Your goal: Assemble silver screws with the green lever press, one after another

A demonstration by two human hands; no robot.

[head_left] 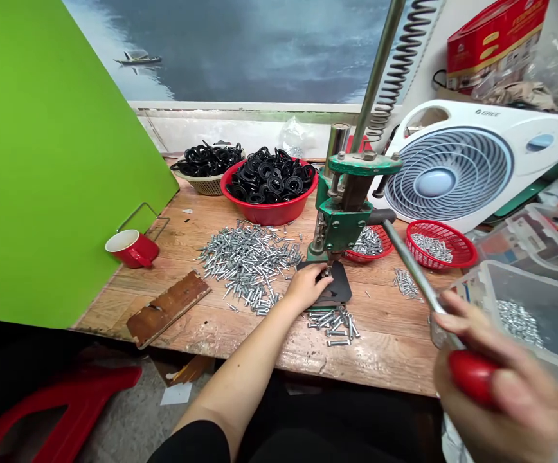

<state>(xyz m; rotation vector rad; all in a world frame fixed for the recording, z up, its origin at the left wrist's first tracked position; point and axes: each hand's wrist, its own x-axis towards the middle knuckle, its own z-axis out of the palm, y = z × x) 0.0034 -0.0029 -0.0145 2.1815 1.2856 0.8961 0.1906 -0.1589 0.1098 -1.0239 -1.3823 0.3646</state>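
A green hand-lever press (346, 222) stands on the wooden table. My left hand (308, 284) rests on its black base plate (341, 283), thumb and fingers pinched around a small metal part (328, 271) directly below the ram. The fingers hide most of that part. My right hand (495, 379), blurred by motion, is wrapped around the red knob (472, 376) and the end of the press's lever (414, 273). Just in front of the base lies a small heap of metal bolts with sleeves (339, 329). To the left spreads a larger pile of similar metal pieces (252, 260).
Behind the pile are a red bowl (269, 212) and a beige basket (206, 185), both holding black rings. Red baskets (465, 247) and clear bins (481, 273) with hardware flank the right side, near a fan (452, 167). A red mug (137, 249) and brown board (168, 307) sit left.
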